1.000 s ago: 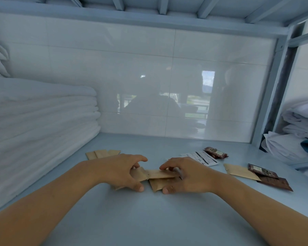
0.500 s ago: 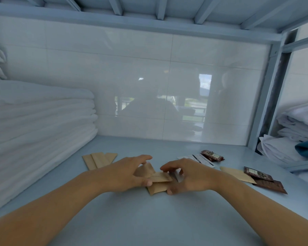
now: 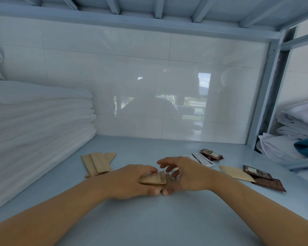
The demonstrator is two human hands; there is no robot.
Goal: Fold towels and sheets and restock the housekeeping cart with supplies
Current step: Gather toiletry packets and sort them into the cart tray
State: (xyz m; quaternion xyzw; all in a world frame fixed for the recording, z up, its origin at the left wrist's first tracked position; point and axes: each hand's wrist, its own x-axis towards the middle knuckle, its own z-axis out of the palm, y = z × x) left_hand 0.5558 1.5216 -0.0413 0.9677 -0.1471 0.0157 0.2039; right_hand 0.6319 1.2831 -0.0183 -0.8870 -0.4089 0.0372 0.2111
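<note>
Kraft packets (image 3: 153, 178) now gathered in left hand (image 3: 130, 181).

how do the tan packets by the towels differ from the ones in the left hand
The tan packets by the towels lie loose and flat on the shelf, touched by no hand; the held packets are gripped by the left hand. The loose ones are fanned apart so each shows; the held ones are gathered into one tight bundle. Both are plain tan paper sachets.

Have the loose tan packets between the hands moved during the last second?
Yes. The tan packets, earlier fanned apart, are now gathered together in the left hand.
</note>
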